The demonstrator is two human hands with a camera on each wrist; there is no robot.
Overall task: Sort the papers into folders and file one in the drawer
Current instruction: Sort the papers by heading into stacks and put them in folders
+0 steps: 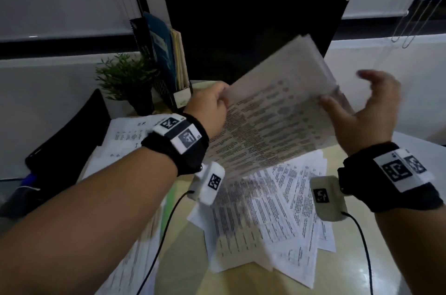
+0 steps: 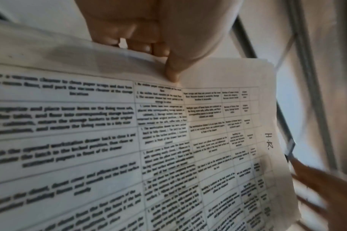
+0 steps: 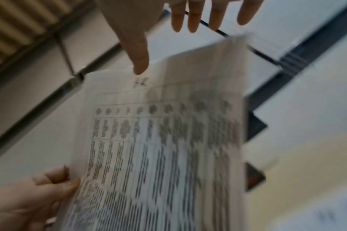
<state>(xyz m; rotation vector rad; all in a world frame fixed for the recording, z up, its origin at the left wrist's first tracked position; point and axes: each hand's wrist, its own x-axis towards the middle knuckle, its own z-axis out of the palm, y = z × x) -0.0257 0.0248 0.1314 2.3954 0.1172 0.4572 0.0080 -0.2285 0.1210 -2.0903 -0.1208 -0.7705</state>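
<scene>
Thin printed sheet (image 1: pixel 272 111) (table-ruled, marked "H.R.") pinched by left hand (image 1: pixel 210 106); right hand (image 1: pixel 366 106) spread beside it.

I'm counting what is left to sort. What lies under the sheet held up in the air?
Under the raised sheet, which the left hand pinches, loose printed papers lie fanned out on the desk. The sheet covers their far edges, so a full count is impossible.

The head camera looks forward and down over both forearms at the worktop (image 1: pixel 183 241). Each wrist camera sits close, facing along its hand and upward — all three share the raised printed sheet (image 1: pixel 272 116) (image 2: pixel 168 140) (image 3: pixel 168 140).
</scene>
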